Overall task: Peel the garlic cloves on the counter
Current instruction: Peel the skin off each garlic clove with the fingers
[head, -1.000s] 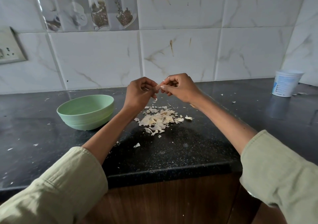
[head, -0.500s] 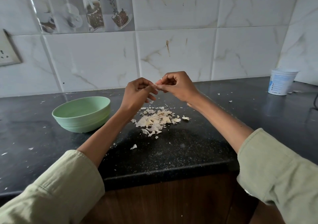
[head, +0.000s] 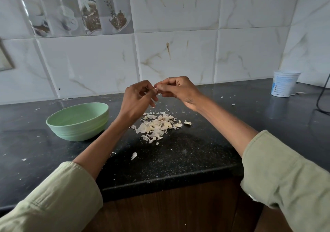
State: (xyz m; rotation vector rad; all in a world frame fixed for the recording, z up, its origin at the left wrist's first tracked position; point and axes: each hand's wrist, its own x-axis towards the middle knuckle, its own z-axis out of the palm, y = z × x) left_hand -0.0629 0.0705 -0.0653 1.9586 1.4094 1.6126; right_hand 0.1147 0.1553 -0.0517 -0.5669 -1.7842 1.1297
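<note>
Both hands are raised together just above the middle of the frame, over the black speckled stone counter (head: 178,160). In the head view, the only view given, the left hand (head: 136,99) and the right hand (head: 178,90) are seen with fingers curled and their tips meeting around a small pale garlic clove (head: 156,89), of which only a sliver shows between the fingertips. The clove is pinched by both hands and held in the air, clear of the counter.

Directly below the hands, at the centre of the frame, a heap of whitish papery garlic skins (head: 159,124) is spread on the counter, with loose flakes scattered around it. Whether any unpeeled cloves lie among the skins cannot be told. A pale green round bowl (head: 78,123) stands left of centre, near the heap but apart from it; its contents are hidden by the rim. A white plastic tub with blue print (head: 284,83) stands at the far right, against the marbled tile wall.

The clove is judged to be very light, firm and smooth, and likely slippery once bared, so it is best pinched by its sides while the skin is caught at one end. The skin is judged thin, dry and brittle; it may tear off in small pieces rather than in one sheet, and the flakes are easily scattered.
</note>
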